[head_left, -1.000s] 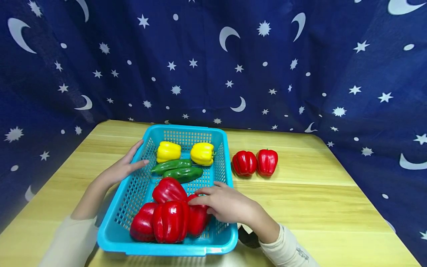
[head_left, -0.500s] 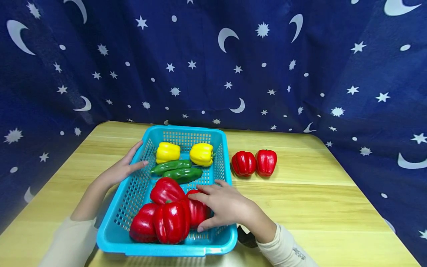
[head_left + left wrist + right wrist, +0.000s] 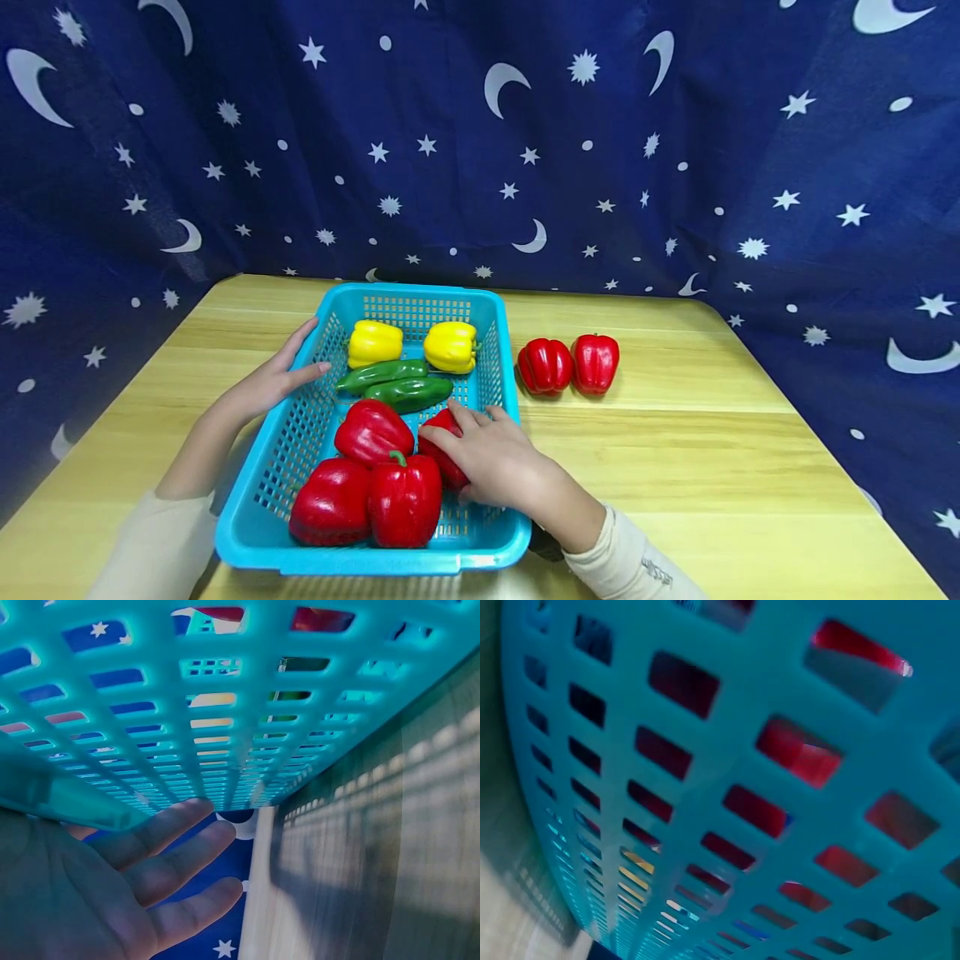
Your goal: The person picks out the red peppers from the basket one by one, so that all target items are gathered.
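Note:
A blue plastic basket [image 3: 367,561] holds several red bell peppers near its front, two green peppers [image 3: 408,393] and two yellow bell peppers [image 3: 450,347] farther back. My right hand [image 3: 495,458] reaches over the basket's right side, its fingers curved over a red bell pepper [image 3: 442,448] that it partly covers. Close by lie another red bell pepper [image 3: 405,502] with a green stem, one at front left [image 3: 330,502] and one behind [image 3: 373,432]. My left hand [image 3: 273,379] rests at the left rim, thumb over it; the left wrist view shows straight fingers [image 3: 184,870] under the rim outside the wall.
Two red bell peppers [image 3: 545,366] stand side by side on the wooden table [image 3: 697,442], right of the basket. A dark blue curtain [image 3: 420,167] with moons and stars hangs behind the table and along its sides.
My right hand has shifted the right-hand red bell pepper toward the back. The front red bell pepper has moved right, its stem now plainly showing. My left hand stays at the rim.

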{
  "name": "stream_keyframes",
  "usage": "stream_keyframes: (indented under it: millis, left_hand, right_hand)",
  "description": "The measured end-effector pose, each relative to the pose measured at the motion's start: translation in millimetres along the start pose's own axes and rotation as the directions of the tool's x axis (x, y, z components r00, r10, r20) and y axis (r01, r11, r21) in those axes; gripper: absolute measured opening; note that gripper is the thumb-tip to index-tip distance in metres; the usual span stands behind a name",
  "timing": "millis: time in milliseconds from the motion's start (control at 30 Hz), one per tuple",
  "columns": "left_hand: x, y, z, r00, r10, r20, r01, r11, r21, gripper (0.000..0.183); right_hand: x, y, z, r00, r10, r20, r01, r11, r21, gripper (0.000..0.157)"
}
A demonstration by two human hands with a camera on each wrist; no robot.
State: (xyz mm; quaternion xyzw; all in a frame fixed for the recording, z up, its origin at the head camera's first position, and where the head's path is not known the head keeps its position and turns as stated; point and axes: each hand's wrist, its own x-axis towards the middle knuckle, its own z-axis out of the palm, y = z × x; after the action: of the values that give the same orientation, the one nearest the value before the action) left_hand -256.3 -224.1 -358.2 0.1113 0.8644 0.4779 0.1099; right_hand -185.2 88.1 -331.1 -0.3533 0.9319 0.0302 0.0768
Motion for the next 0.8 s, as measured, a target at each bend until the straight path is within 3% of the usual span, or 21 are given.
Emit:
stream_keyframes:
  millis: [200, 433, 800]
  left_hand:
    - [0.6, -0.3, 1.2, 1.0, 0.011, -0.004, -0.011, 1.0, -0.009, 0.079]
    - [0.8, 1.6, 2.6, 1.0, 0.008, 0.0, -0.008, 1.0, -0.013, 0.08]
    - [-0.4, 0.5, 0.3, 1.0, 0.006, -0.003, -0.006, 1.0, -0.002, 0.079]
  right_hand:
    - [-0.5, -0.5, -0.8, 1.0, -0.012, 0.007, 0.012, 0.998, -0.069, 0.087]
    - [0.9, 0.7, -3.5, 0.998, 0.028, 0.051, -0.026, 0.999, -0.032, 0.093]
    - [4.0, 1.9, -2.4, 1.0, 0.02, 0.017, -0.019, 0.999, -0.044, 0.089]
